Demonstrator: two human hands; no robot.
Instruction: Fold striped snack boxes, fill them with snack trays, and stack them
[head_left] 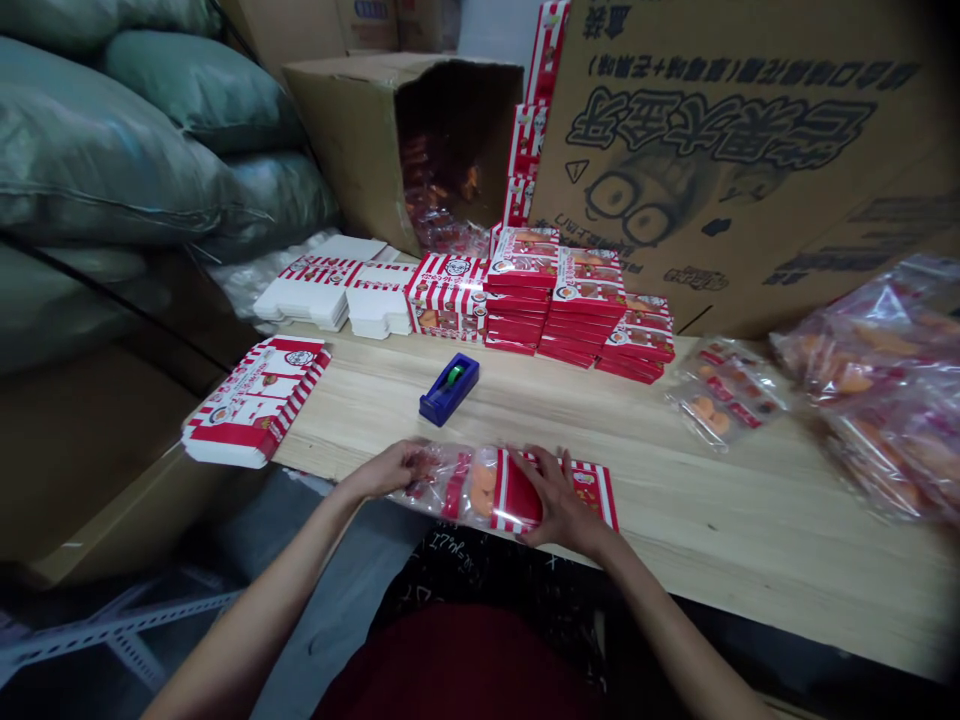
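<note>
A clear plastic packet (pixel 461 482) with orange pieces inside lies half inside a red-and-white striped box (pixel 592 487) at the near edge of the wooden table (pixel 750 520). My left hand (pixel 391 467) grips the packet's left end with fingers closed round it. My right hand (pixel 556 498) presses on the box with fingers wrapped over its open end, where the packet enters.
A blue tape dispenser (pixel 449 388) sits just beyond the hands. Stacks of filled striped boxes (pixel 570 300) and flat unfolded boxes (pixel 255 400) stand behind and left. More clear packets (pixel 724 395) and bags (pixel 892 380) lie right. Large cardboard cartons (pixel 735 150) back the table.
</note>
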